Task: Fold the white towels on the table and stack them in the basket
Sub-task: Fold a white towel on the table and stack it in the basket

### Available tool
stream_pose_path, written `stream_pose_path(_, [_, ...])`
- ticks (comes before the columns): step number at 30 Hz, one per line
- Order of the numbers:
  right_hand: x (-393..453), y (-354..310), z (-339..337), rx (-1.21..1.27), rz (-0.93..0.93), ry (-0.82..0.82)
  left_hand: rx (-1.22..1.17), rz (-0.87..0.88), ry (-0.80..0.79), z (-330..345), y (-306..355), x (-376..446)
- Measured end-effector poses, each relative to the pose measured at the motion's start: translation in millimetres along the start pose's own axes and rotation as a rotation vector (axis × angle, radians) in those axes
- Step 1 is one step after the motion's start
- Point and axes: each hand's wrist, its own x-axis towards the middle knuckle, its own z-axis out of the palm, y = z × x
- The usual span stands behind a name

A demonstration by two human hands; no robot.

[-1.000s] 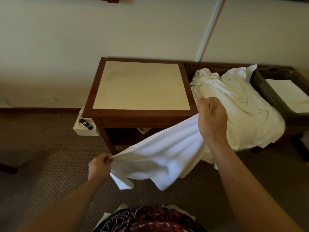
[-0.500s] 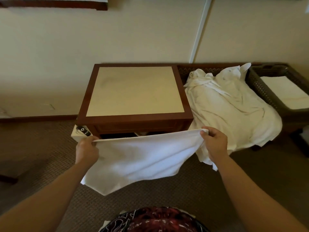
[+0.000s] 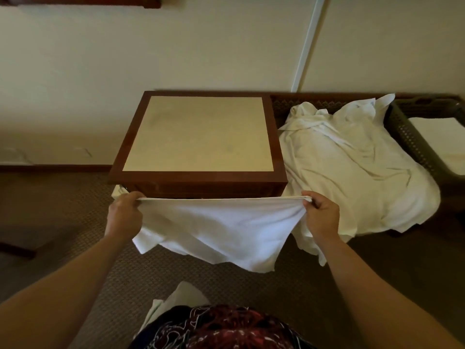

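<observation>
A white towel (image 3: pixel 221 227) is being held stretched by its top corners, pinched in the left hand (image 3: pixel 124 214) and right hand (image 3: pixel 323 214), just short of the table (image 3: pixel 198 177), unfolded, while beyond the right grip a pile (image 3: pixel 352 172) is waiting and the basket (image 3: pixel 407 142) is holding one folded.

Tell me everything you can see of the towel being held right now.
The towel is plain white, soft terry-like cloth, unfolded. Its top edge is stretched taut and level between the left hand and the right hand, each gripping a corner. It hangs in the air in front of the table, sagging below in loose, uneven folds above the carpet. Only the hands visibly touch it.
</observation>
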Motion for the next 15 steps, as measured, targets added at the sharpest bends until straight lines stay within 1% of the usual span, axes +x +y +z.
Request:
stream_pose_path(3, [8, 2, 3, -0.013, -0.001, 0.000, -0.011, 0.004, 0.023, 2, 2, 10])
stream_pose_path(5, [15, 4, 8, -0.013, 0.015, 0.019, 0.023, 0.012, -0.008, 6, 2, 20])
stream_pose_path(7, [22, 4, 16, -0.008, 0.052, 0.066, 0.041, 0.065, -0.037, 10, 2, 28])
stream_pose_path(12, [51, -6, 59, 0.089, 0.142, 0.314, -0.005, 0.235, 0.066, 18, 5, 67])
stream_pose_path(15, [72, -22, 87, 0.120, 0.136, 0.471, -0.020, 0.327, 0.068, 21, 19, 105])
